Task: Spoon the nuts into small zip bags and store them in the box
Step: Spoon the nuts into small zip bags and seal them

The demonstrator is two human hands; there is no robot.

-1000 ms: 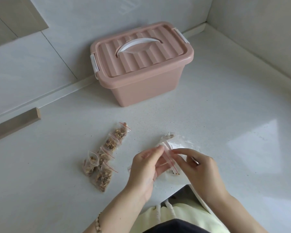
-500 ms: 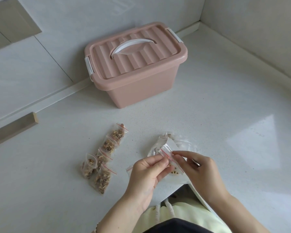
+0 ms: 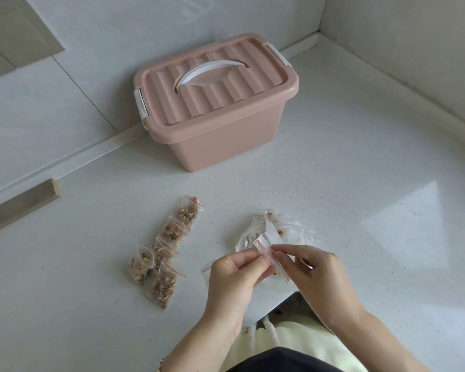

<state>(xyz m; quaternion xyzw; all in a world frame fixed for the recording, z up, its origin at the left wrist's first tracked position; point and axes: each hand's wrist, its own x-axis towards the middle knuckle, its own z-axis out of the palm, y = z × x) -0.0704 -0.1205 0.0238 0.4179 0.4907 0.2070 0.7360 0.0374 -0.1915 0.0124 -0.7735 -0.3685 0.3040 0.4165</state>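
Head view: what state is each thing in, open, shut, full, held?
Pink ribbed plastic storage box: lid on, white handle lying flat.
Small clear zip bags filled with nuts: lying in a row on the white counter.
Small clear zip bag with red strip: pinched at its mouth between left hand and right hand.
Large crumpled clear plastic bag: lying on the counter, almost empty.
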